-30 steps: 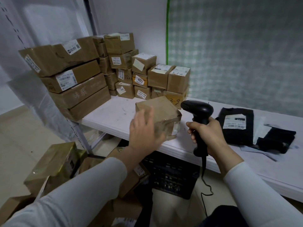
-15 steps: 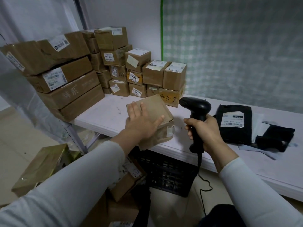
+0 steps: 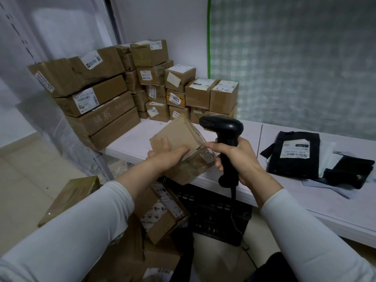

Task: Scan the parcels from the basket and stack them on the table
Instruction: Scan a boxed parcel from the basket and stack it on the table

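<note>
**Parcel point(image 3: 179, 143) at the scanner: stack well begun, more boxes waiting below**

Done so far: many brown boxes sit in a stack point(image 3: 154, 84) at the far left of the table point(image 3: 134, 139), several layers high against the wall.

Left to do, as far as you can judge: more boxes point(image 3: 162, 212) lie low down just beside the black basket point(image 3: 215, 210) under the table. Whether any are inside it cannot be told. The one you hold is not yet on the stack, and no label shows on its visible faces, so you cannot tell whether it is scanned.

Position: your left hand point(image 3: 168, 157) grips it from the near side, with the fingers curled over its top face. It is tilted and lifted off the table at the front edge.

Your right hand point(image 3: 238, 157) is clamped round the handle of the scanner point(image 3: 221, 127). Its forefinger reaches out to touch the box's right corner. The scanner head hangs just above that corner, close beside the box.

Black mailers point(image 3: 295, 153) lie well apart to the right.
</note>
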Tool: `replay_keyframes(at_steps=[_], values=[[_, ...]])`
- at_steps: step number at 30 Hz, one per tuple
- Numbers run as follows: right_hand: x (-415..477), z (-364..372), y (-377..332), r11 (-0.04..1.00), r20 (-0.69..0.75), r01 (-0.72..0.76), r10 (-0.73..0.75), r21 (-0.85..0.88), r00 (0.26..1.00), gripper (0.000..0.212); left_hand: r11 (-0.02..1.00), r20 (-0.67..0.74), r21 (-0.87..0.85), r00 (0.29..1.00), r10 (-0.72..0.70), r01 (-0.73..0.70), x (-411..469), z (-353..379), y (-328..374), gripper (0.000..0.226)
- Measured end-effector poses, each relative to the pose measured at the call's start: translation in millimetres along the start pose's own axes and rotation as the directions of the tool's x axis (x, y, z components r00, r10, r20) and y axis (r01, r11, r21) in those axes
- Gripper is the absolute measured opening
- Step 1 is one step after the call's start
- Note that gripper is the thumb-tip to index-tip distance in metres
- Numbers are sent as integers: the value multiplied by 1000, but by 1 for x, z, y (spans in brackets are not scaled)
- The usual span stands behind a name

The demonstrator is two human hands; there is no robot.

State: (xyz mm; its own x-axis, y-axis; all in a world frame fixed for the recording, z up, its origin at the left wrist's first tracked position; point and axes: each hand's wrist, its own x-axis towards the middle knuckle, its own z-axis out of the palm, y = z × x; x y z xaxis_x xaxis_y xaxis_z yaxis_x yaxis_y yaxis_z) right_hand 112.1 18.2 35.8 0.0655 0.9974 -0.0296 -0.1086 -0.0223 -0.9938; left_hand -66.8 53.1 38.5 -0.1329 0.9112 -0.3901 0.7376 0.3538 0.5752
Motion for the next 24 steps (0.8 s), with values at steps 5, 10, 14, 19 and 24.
replay_keyframes(at_steps=[5,10,14,19,24], values=[[-6,8,3,1000,35,11,-11,-23,999,22,983,209,-181,978,22,16,-8,-8,11,109],[-9,18,2,1000,61,-17,18,-18,998,29,984,240,-179,970,28,16,-12,-14,9,70],[-13,23,2,999,19,-36,36,-8,999,24,964,283,-253,959,-8,83,-18,-22,-6,74],[-25,9,-4,999,-48,-45,43,-30,998,22,899,170,-436,985,34,44,-16,-26,-41,24],[-38,3,-13,996,22,-49,51,-76,998,16,795,78,-605,991,104,-36,-16,-42,-54,72]])
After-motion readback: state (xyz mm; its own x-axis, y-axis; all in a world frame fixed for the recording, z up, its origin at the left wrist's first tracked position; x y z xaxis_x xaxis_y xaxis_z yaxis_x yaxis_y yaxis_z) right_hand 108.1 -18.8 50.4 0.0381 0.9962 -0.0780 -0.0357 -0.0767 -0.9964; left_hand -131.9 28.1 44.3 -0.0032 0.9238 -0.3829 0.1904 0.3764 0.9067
